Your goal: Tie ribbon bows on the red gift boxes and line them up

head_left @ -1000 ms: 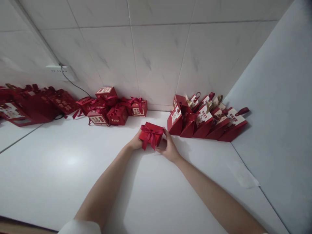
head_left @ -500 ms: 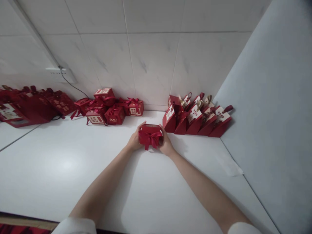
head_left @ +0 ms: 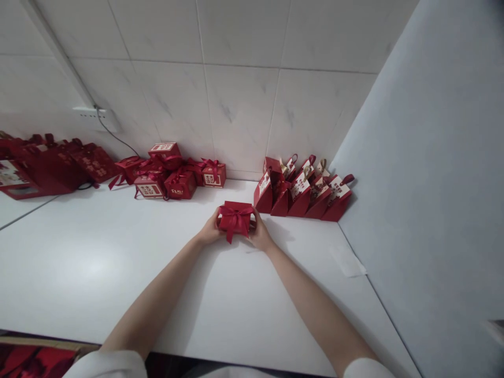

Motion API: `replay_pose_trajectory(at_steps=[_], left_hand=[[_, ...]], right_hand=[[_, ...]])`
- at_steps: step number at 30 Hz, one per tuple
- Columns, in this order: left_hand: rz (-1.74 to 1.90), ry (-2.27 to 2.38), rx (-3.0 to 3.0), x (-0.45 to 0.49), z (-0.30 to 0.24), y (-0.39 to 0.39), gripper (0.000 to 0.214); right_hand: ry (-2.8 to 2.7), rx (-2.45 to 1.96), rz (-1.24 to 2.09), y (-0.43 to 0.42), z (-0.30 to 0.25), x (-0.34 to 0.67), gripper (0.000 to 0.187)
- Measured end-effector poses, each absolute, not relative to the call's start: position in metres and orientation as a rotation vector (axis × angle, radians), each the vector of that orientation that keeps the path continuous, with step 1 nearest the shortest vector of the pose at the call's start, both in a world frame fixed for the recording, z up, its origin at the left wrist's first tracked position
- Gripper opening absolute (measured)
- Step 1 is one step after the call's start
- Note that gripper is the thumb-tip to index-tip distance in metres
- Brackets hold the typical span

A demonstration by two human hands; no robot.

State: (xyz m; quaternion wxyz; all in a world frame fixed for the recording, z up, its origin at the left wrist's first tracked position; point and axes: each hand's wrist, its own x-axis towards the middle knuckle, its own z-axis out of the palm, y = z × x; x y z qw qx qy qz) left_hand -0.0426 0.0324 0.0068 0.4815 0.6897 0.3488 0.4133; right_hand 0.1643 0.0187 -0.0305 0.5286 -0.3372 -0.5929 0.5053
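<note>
A small red gift box (head_left: 238, 207) tied with a dark red ribbon bow (head_left: 235, 218) is between my two hands, in the middle of the head view. Its left side is gripped by my left hand (head_left: 210, 228), fingers curled around the edge. My right hand (head_left: 260, 233) grips the opposite side, the thumb and fingers partly hidden by the box. Behind and to the left sits a pile of similar red boxes (head_left: 180, 184) with ribbons. Close to my right hand, a group of pointed red gift boxes (head_left: 300, 197) with ribbon loops stands in rows.
Red gift bags (head_left: 59, 170) stand at the far left of the white table (head_left: 118, 294). A power strip (head_left: 96, 116) with a cable is on the tiled wall. A pale panel (head_left: 425, 157) borders the right side, with a white paper piece (head_left: 348, 261) near its base.
The view has shifted a little to the right. Both hands still hold the box, which now shows its top face tilted differently, with its bow toward me.
</note>
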Motion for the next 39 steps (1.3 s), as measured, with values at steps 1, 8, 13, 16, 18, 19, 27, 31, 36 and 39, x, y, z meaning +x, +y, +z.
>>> replay_pose_trajectory(at_steps=[1, 8, 13, 16, 18, 19, 27, 31, 36, 39], left_hand=[[0.985, 0.849, 1.664, -0.043, 0.007, 0.033, 0.094], [1.083, 0.955, 1.603, -0.04, 0.012, 0.025, 0.063], [1.175, 1.009, 1.649, -0.04, 0.007, 0.024, 0.063], [1.147, 1.001, 1.674, -0.045, 0.003, 0.026, 0.062], [1.051, 0.954, 1.669, -0.049, 0.002, 0.027, 0.067], [0.991, 0.915, 1.66, -0.051, 0.002, 0.026, 0.071], [0.87, 0.839, 1.489, -0.058, 0.008, 0.03, 0.073], [0.903, 0.853, 1.385, -0.062, 0.0, 0.035, 0.065], [0.904, 0.866, 1.387, -0.064, -0.006, 0.035, 0.073], [0.901, 0.872, 1.425, -0.062, -0.004, 0.033, 0.074]], right_hand=[[-1.389, -0.808, 1.23, 0.019, -0.028, 0.165, 0.11], [-1.426, -0.941, 1.081, 0.011, -0.014, 0.165, 0.078], [-1.489, -0.859, 1.122, 0.011, -0.012, 0.165, 0.075], [-1.485, -0.9, 1.158, 0.016, -0.013, 0.168, 0.067], [-1.453, -0.973, 1.169, 0.018, -0.014, 0.17, 0.059], [-1.434, -0.998, 1.171, 0.019, -0.014, 0.17, 0.056], [-1.409, -0.885, 1.246, 0.019, -0.014, 0.175, 0.062], [-1.373, -0.78, 1.46, 0.017, -0.015, 0.176, 0.093], [-1.292, -0.805, 1.55, 0.017, -0.016, 0.17, 0.107], [-1.238, -0.813, 1.587, 0.019, -0.016, 0.17, 0.107]])
